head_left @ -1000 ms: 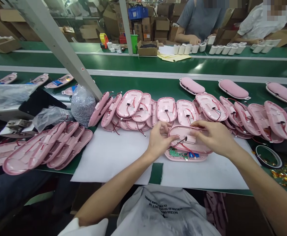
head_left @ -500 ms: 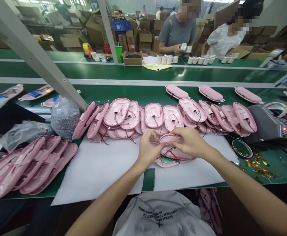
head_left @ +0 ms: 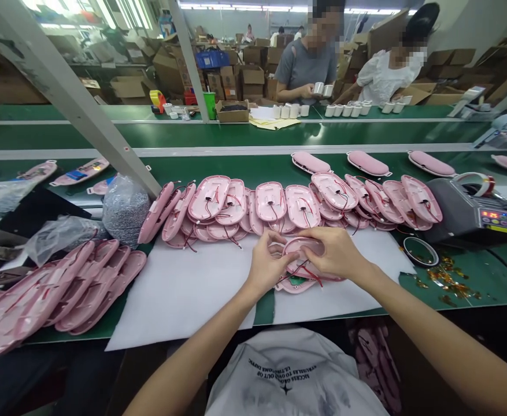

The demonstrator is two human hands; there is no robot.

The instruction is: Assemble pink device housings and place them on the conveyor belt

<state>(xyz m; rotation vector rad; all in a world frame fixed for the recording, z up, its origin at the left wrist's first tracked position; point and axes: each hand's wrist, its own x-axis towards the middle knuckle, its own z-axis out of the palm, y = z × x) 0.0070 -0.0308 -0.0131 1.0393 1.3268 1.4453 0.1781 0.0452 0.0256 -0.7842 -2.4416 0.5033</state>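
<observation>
Between my two hands is a pink plastic shell [head_left: 307,247], tilted up, with thin red and black wires hanging below it. My left hand [head_left: 267,263] grips its left side with bent fingers and thumb. Across its right and top edge my right hand [head_left: 339,253] is closed, the thumb pressing on the inner face. Directly beneath lies another pink shell [head_left: 302,287] with a green circuit board [head_left: 296,279], partly covered by the held piece and the wires. A white sheet [head_left: 192,283] lies under the work area.
Wired pink shells [head_left: 271,202] line up behind my hands; more shells [head_left: 73,289] lean at the left. A clear bag [head_left: 125,211] stands behind them. Rightward are a grey machine [head_left: 465,214], a tape ring [head_left: 421,252] and gold scraps [head_left: 450,278]. Two people work across the green bench [head_left: 244,137].
The camera view has shifted slightly, showing more of the background at the top. Both hands keep hold of the pink shell, with only slight finger movement.
</observation>
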